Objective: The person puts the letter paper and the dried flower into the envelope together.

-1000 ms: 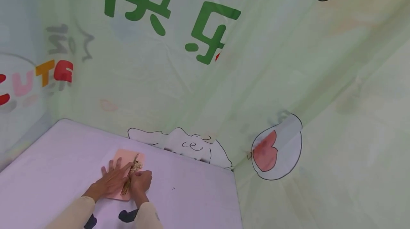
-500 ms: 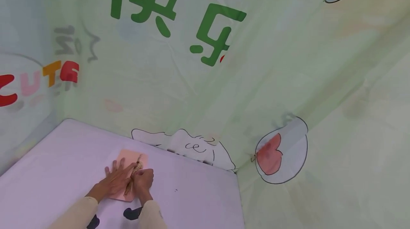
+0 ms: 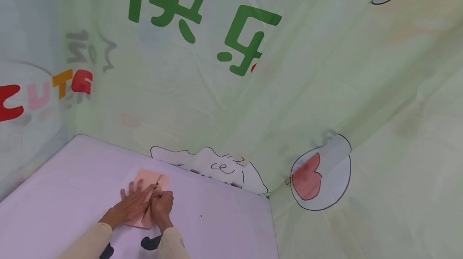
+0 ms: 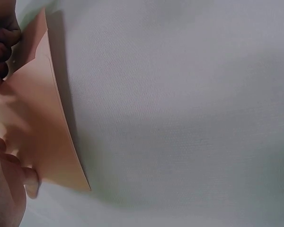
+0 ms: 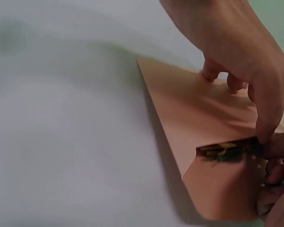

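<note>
A peach envelope [image 3: 144,176] lies on the table with a long opening across it. A bunch of dried flowers [image 3: 157,188] lies along that opening; its stems [image 5: 225,150] show under the raised paper edge in the right wrist view. My left hand [image 3: 135,204] presses on the envelope with fingers spread, one finger down at the opening's edge. Close beside it, my right hand [image 3: 161,204] has curled fingers and pinches at the middle of the bunch, hiding part of it. The left wrist view shows the envelope's near side [image 4: 52,118] tilted slightly off the table.
The pale lilac table [image 3: 217,227] reaches a printed cloth wall [image 3: 202,102] at the back and right. Dark shapes [image 3: 150,243] show by the forearms. Small dark specks [image 3: 201,216] mark the table to the right.
The view has shifted slightly, so everything sits further right. Less of the flowers and stems shows now, as the paper edge covers more of them. Both hands stay at the opening.
</note>
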`<act>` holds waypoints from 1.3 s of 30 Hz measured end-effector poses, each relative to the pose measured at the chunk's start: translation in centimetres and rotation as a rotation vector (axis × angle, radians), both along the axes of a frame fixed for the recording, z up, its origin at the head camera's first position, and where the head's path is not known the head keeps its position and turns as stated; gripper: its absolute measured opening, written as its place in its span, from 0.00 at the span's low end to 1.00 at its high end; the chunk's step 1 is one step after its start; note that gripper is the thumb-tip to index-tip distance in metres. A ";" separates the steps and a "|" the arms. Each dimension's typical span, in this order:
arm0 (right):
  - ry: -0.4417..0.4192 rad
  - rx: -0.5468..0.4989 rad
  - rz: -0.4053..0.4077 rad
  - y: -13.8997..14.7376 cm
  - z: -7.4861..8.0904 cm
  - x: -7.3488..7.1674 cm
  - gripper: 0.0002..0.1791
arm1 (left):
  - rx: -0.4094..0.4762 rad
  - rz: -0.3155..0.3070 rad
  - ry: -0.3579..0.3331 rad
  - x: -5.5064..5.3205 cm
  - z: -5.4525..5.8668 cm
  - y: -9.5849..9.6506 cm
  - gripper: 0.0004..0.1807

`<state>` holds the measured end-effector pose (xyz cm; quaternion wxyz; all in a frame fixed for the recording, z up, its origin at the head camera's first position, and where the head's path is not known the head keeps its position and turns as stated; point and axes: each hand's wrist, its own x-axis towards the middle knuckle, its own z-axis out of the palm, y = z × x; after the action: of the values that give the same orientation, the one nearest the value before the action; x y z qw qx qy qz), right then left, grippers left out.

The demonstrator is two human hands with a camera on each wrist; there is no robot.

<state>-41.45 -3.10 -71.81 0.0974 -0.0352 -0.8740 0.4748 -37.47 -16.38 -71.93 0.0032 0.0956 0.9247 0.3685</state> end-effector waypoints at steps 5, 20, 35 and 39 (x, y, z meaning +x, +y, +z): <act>-0.010 -0.049 0.002 0.2 1.3 0.9 0.05 | -0.031 0.018 0.012 0.1 0.8 -0.1 0.30; 0.027 -0.135 -0.195 -0.2 0.5 0.7 0.09 | 0.014 0.038 0.022 -0.2 0.1 -0.1 0.30; 0.003 -0.097 -0.151 -0.3 0.2 1.0 0.13 | 0.011 0.018 -0.001 -0.1 0.2 0.1 0.31; 0.033 -0.062 -0.129 -0.3 -0.1 0.9 0.11 | 0.002 0.010 -0.032 -0.1 0.4 0.1 0.32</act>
<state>-40.53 -3.40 -71.90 0.1411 -0.0866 -0.8531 0.4947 -37.54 -16.33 -71.50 0.0162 0.0849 0.9247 0.3708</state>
